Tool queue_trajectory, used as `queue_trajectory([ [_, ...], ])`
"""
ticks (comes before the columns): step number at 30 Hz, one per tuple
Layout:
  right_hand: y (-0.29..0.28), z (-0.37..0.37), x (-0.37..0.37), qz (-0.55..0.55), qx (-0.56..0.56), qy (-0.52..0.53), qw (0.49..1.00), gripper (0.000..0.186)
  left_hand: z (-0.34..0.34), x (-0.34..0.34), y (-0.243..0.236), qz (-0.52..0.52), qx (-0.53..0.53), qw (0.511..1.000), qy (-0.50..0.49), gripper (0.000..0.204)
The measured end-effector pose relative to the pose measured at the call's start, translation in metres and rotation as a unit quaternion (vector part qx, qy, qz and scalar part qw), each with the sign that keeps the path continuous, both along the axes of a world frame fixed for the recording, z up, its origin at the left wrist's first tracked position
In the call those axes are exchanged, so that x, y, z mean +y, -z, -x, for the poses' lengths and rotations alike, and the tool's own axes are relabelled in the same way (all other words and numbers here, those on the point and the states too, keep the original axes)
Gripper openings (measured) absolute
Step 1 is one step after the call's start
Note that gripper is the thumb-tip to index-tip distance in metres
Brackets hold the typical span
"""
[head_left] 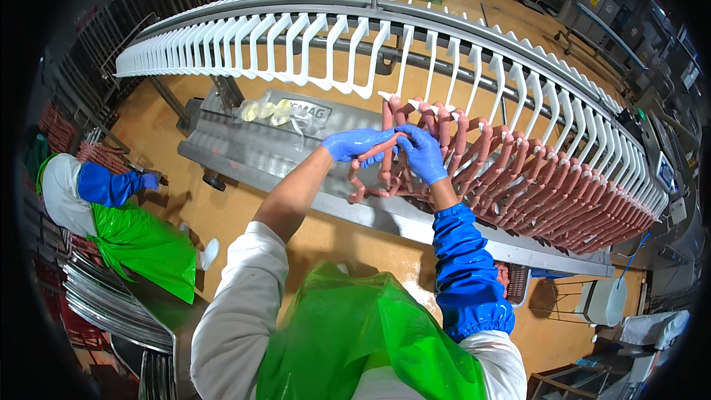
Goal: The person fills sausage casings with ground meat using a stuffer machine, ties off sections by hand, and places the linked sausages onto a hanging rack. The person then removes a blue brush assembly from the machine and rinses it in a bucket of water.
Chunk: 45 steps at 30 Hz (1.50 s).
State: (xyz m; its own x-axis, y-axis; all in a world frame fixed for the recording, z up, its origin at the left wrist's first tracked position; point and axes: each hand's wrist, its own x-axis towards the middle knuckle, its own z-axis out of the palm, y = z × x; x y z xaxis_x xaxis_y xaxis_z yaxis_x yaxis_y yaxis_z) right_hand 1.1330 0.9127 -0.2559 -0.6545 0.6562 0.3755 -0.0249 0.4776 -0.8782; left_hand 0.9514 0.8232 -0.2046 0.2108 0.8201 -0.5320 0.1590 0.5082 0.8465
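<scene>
Left hand [359, 143] and right hand [424, 159], both blue-gloved, nearly meet just in front of the middle of the hook conveyor [326, 4]. The left hand is curled around a sausage link [378, 150]; the right hand's thumb and fingers pinch its farther end. The link is thus held slantwise, on the near side of the conveyor and above the metal table [229, 144] beneath it. From the conveyor's middle to its right end, linked sausage strings [511, 185] hang in dense loops; the outermost loops, near the hands, droop to the table. Toward the conveyor's left end, the white hooks [405, 52] are bare, with gaps between them.

Edges and room: the table's near edge runs below the conveyor, under the hanging loops on the right, and stands apart from the wearer's green apron [363, 326]. Tan floor [244, 211] opens between the conveyor's left half and a co-worker [67, 185], who stands well apart on the near side, and stretches again beyond the conveyor. A basket [518, 281] sits below the conveyor's right half.

Lettering: under the conveyor's left half, the table bears a dark-lettered plate [318, 111], partly covered by crumpled translucent film [270, 112]. Beyond the conveyor's right half, a grey cabinet [590, 4] carries yellow labels too small to read.
</scene>
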Motion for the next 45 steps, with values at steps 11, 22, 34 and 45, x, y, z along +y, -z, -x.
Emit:
queue_trajectory([
  [11,0.073,0.069,-0.054,0.309,0.075,0.182,0.931,0.044,0.009,0.003,0.012,-0.073,0.027,0.995,-0.058,0.042],
  [22,0.015,0.016,-0.090,-0.062,-0.143,0.068,0.985,0.035,0.031,0.018,0.030,-0.302,0.410,0.859,-0.052,0.040],
  [34,0.023,-0.008,-0.054,-0.176,-0.256,0.065,0.948,0.046,-0.027,-0.006,0.019,-0.214,0.329,0.911,-0.128,0.057],
  [45,0.020,0.012,-0.051,0.200,-0.048,0.017,0.978,0.032,-0.043,0.023,0.051,-0.157,0.076,0.959,-0.225,0.036],
])
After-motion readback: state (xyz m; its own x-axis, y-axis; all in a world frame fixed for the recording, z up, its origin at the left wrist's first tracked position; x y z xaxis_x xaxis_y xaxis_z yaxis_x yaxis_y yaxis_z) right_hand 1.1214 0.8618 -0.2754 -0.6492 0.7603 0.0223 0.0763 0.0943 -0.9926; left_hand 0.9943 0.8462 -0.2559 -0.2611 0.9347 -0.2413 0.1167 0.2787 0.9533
